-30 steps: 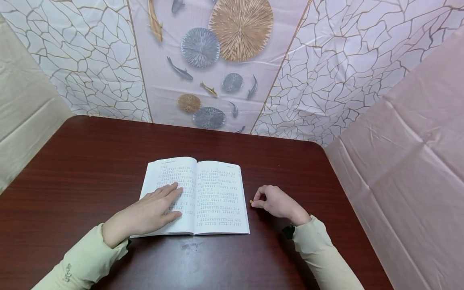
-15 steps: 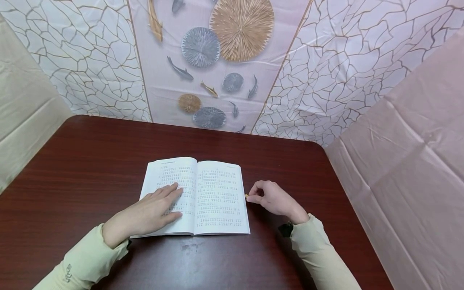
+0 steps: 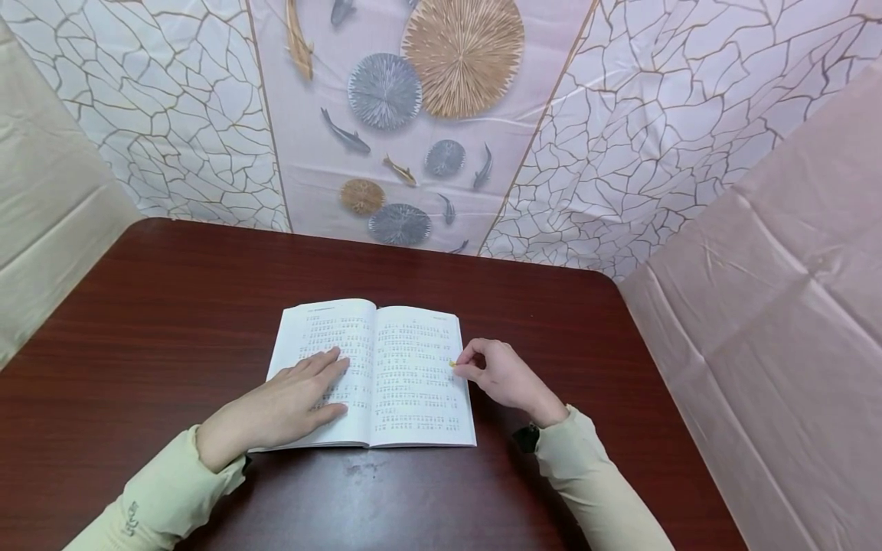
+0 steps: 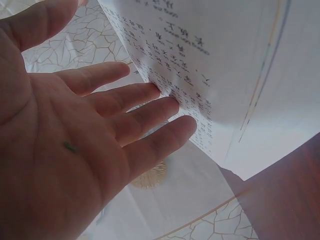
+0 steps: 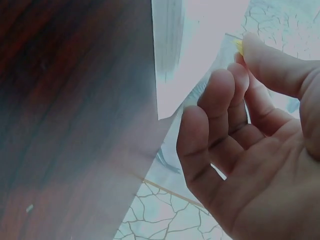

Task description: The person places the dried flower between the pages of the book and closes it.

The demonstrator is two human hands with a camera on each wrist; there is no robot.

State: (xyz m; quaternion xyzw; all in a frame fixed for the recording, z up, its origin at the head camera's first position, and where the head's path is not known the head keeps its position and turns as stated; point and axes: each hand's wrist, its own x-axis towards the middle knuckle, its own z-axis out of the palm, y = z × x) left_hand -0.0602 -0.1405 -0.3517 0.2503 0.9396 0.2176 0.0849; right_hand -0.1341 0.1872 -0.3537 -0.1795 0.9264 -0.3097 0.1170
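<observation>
An open book (image 3: 416, 383) with printed pages lies on the dark wooden table. My left hand (image 3: 279, 405) rests on its left page, fingers straight and spread; the left wrist view shows the palm (image 4: 65, 145) with a small green mark. My right hand (image 3: 506, 375) is over the book's right edge. Between its thumb and index finger it pinches a small yellow thing (image 5: 239, 47), mostly hidden by the fingertips; in the head view the yellow bit (image 3: 452, 364) overlaps the right page. The other right fingers are loosely curled.
The reddish-brown table (image 3: 207, 283) extends around the book. Behind it hangs a patterned cloth (image 3: 386, 191) with fish and round leaf shapes; a plain pinkish cloth (image 3: 772, 306) borders the right side. A tiny pale speck (image 5: 29, 208) lies on the table.
My right hand has moved left and slightly away from me, carrying the yellow thing from beside the book to over its right page. The left hand has stayed in place.
</observation>
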